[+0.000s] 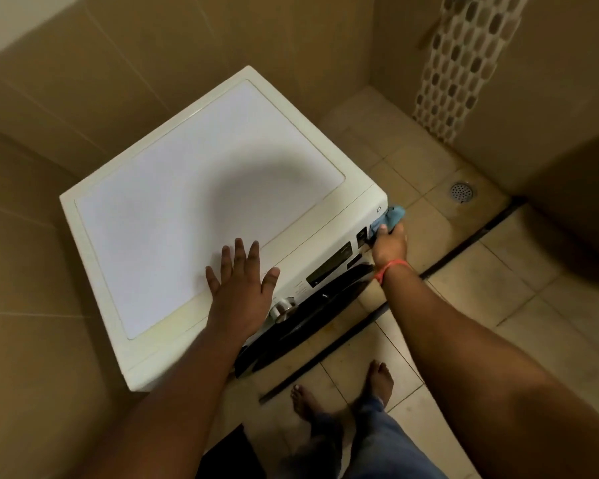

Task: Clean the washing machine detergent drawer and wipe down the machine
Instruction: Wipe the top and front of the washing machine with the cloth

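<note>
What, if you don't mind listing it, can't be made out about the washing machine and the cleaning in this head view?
- Detergent drawer: not identifiable; the front panel is seen at a steep angle.
- Panel labels: too small and blurred.
- Cloth: partly hidden by the right hand and the machine's corner.
- Machine top under the left hand: covered.

A round floor drain point(461, 191) lies below a perforated hanging mat point(464, 63).

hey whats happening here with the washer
A person is wiping down a white washing machine in a tiled room. The left hand rests flat, fingers spread, on the front edge of the lid. The right hand grips a blue cloth against the machine's front right corner, beside the control panel. Whether the detergent drawer is open cannot be told from here.
</note>
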Tool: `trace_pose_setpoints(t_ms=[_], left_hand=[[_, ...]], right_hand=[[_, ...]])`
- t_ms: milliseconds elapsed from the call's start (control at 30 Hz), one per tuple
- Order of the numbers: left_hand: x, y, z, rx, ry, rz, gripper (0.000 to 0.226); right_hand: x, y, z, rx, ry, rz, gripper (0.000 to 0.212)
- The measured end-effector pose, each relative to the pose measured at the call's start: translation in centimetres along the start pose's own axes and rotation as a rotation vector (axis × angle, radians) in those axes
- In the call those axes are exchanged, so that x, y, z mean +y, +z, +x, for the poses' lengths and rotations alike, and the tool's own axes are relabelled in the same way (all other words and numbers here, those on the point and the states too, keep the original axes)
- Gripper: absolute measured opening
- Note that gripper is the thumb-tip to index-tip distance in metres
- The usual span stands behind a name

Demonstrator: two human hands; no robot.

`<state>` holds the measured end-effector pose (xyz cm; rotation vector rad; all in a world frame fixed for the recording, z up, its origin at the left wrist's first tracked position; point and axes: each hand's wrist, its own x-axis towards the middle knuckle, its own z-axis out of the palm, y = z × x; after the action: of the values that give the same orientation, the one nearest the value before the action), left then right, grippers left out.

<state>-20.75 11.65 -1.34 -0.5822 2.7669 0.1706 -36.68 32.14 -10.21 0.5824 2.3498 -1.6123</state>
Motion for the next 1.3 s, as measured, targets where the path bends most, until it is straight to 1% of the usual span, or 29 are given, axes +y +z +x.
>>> trace_pose_setpoints(t_ms=[67, 100, 167, 233, 267, 367, 433, 500, 567, 633, 700, 767, 800, 833, 867, 900, 967, 1033, 1100, 1133, 1200, 1300], left_hand=[[0.4, 0.4, -0.3, -0.002, -0.012, -0.002, 0.079], [0.5, 0.5, -0.6, 0.000, -0.018, -0.003, 0.078], [0.5, 0.7, -1.2, 0.003, -0.032, -0.010, 0.078], [0.3, 0.7, -1.7, 0.001, -0.050, -0.030, 0.078], [0.2, 0.7, -2.0, -0.002, -0.057, -0.030, 0.078], [-0.4, 0.6, -2.6, 0.002, -0.066, -0.016, 0.079], [-1.0, 0.5, -2.8, 0.010, -0.057, -0.013, 0.079], [-1.7, 0.5, -3.1, 0.022, -0.049, -0.001, 0.079], [-2.5, 0.5, -3.4, 0.030, -0.050, -0.004, 0.081], [-3.5, 0.6, -4.0, 0.034, -0.045, -0.020, 0.082], [-4.7, 1.0, -4.8, 0.036, -0.023, -0.021, 0.080], [-6.3, 1.5, -5.7, 0.053, 0.004, -0.017, 0.077], [-7.2, 1.7, -6.2, 0.067, 0.012, -0.014, 0.076], [-8.1, 1.8, -6.6, 0.078, 0.016, -0.015, 0.077], [-8.8, 1.9, -6.9, 0.083, 0.017, -0.015, 0.078], [-9.7, 1.9, -7.3, 0.086, 0.015, -0.012, 0.079], [-11.2, 1.9, -7.9, 0.091, 0.009, 0.000, 0.083], [-12.4, 1.8, -8.3, 0.093, -0.002, 0.005, 0.087], [-13.5, 1.8, -8.9, 0.109, -0.012, -0.006, 0.089], [-14.0, 1.8, -9.2, 0.115, -0.016, -0.014, 0.087], [-14.8, 1.9, -9.6, 0.115, -0.024, -0.031, 0.083], [-15.8, 2.2, -10.4, 0.122, -0.020, -0.034, 0.081]], right_hand=[[0.6, 0.9, -1.7, 0.000, 0.083, 0.100, 0.023], [0.6, 1.2, -2.6, -0.018, 0.115, 0.130, 0.021], [0.7, 1.7, -4.5, -0.075, 0.134, 0.127, 0.026], [0.6, 1.8, -6.8, -0.139, 0.094, 0.120, 0.036], [0.5, 1.7, -7.6, -0.164, 0.046, 0.111, 0.037], [-0.2, 1.0, -8.9, -0.219, -0.054, 0.050, 0.036], [0.0, 1.0, -8.3, -0.205, -0.080, 0.036, 0.035], [0.3, 1.6, -8.1, -0.156, -0.053, 0.030, 0.033], [1.0, 2.6, -9.2, -0.166, -0.079, -0.005, 0.031], [1.9, 3.5, -11.6, -0.234, -0.192, -0.101, 0.027], [2.1, 3.8, -14.3, -0.296, -0.381, -0.180, 0.017], [1.6, 4.2, -16.4, -0.305, -0.596, -0.221, 0.016], [1.4, 4.6, -16.9, -0.300, -0.670, -0.249, 0.018], [1.1, 4.9, -17.1, -0.278, -0.698, -0.275, 0.021], [0.9, 5.2, -17.0, -0.238, -0.668, -0.286, 0.024], [0.8, 5.4, -17.1, -0.191, -0.599, -0.261, 0.025], [0.8, 5.7, -17.2, -0.103, -0.374, -0.127, 0.028], [2.0, 6.2, -16.7, -0.080, -0.088, 0.047, 0.034], [3.9, 6.9, -16.4, -0.174, 0.206, 0.215, 0.036], [5.0, 7.3, -16.5, -0.235, 0.303, 0.283, 0.034], [6.5, 8.0, -17.2, -0.309, 0.426, 0.402, 0.030], [6.4, 8.6, -18.6, -0.338, 0.559, 0.516, 0.030]])
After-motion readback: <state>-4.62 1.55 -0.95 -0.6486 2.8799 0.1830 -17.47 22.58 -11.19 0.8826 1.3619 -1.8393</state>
